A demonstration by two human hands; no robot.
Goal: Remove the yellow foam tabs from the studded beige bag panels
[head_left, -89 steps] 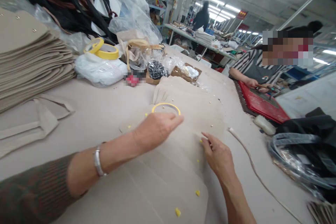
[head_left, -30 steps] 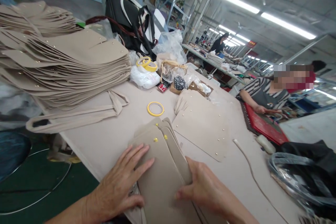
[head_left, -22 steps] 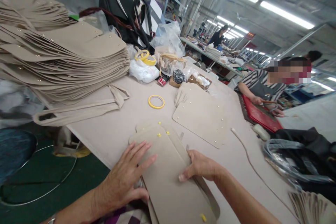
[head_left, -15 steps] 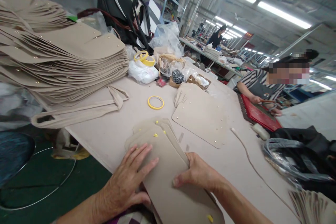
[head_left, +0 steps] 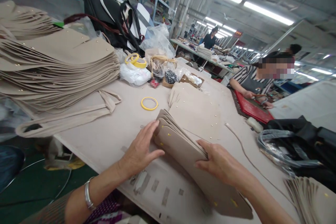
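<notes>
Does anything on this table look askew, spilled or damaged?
Nothing looks spilled. The stack of beige panels at the left is uneven, its edges sagging. Dark rectangular patches mark the table near its edge; I can't tell whether they're damage. The held panels tilt in the right hand, which seems ordinary.

The bare left hand (head_left: 143,145) reaches up and inward, its fingers (head_left: 151,128) extended close together and its left thumb (head_left: 157,154) spread apart. A silver-coloured metal bangle (head_left: 88,196) rings the left forearm (head_left: 112,172) below the wrist. The bare right hand (head_left: 220,161) grips, right thumb (head_left: 202,165) opposing the fingers, its uncovered right forearm (head_left: 258,190) slanting in from the lower right.
</notes>
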